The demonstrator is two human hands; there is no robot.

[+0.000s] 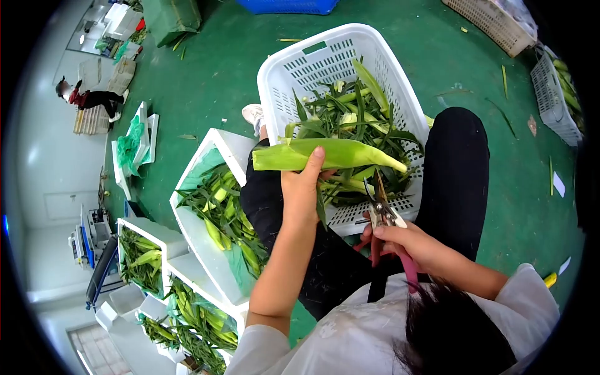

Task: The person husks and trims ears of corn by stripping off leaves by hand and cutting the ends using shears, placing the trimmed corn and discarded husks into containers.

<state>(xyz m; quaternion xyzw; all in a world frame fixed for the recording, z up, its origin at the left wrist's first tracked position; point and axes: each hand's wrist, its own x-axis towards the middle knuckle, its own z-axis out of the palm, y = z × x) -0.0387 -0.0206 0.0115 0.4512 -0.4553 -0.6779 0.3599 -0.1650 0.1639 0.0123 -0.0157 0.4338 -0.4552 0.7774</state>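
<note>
Head camera: one ear of corn point(337, 154) in the left hand point(305, 181), one pair of shears point(384, 215) in the right hand point(406, 240). One white basket point(265, 94) stands between the knees, holding a heap of green husks and leaves point(350, 119), number not countable. At least three white foam boxes point(199, 240) with more corn at left; two pale crates point(556, 119) at upper right and right; one blue crate point(287, 6) at the top edge. One other person point(94, 99) in the background.

Position: ear lies sideways above the basket, blunt end left, narrow pale end right. Left grip is closed about its middle, thumb across the near face, fingers behind. Right fingers are wrapped around the red handles; blades stand parted, just below the ear's narrow half. Contact between blades and husk: cannot tell.
</note>
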